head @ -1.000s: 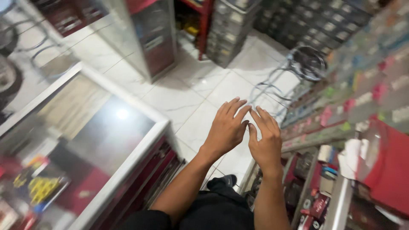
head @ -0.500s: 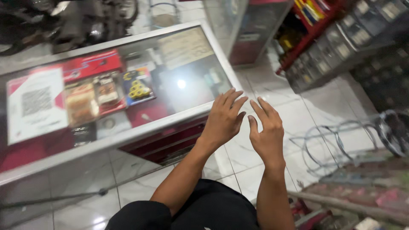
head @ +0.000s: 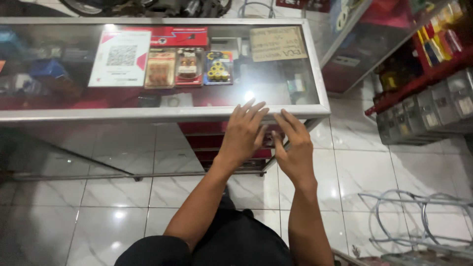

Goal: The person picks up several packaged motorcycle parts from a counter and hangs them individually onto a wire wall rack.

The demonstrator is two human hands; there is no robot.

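The glass counter (head: 162, 114) stands directly ahead of the person, its metal front rail running left to right across the upper half of the view. Both hands hover in front of its right end.

Left hand (head: 242, 135): raised, palm down, empty. The fingers (head: 251, 109) are extended and slightly spread, and their tips overlap the front rail in the view. Whether they touch the rail cannot be told.

Right hand (head: 294, 148): raised just beside the left hand, empty. The fingers (head: 288, 123) are extended and slightly spread. The tips lie just below the rail, near the counter's right corner. The thumb points toward the left hand; the two hands are close together, and contact between them cannot be confirmed.

Under the glass top, left to right: a white card (head: 119, 64) with a square code, a red pack (head: 170, 36), two blister packs (head: 173, 66), a pack of yellow rollers (head: 218, 68) and a brown handwritten card (head: 277, 43).

Below the counter's right end sit red drawers (head: 207, 143). The floor (head: 123, 192) is white marbled tile. At right stands a red shelf (head: 433, 59) with grey bins (head: 423, 118). A wire rack (head: 419, 219) lies on the floor at lower right.
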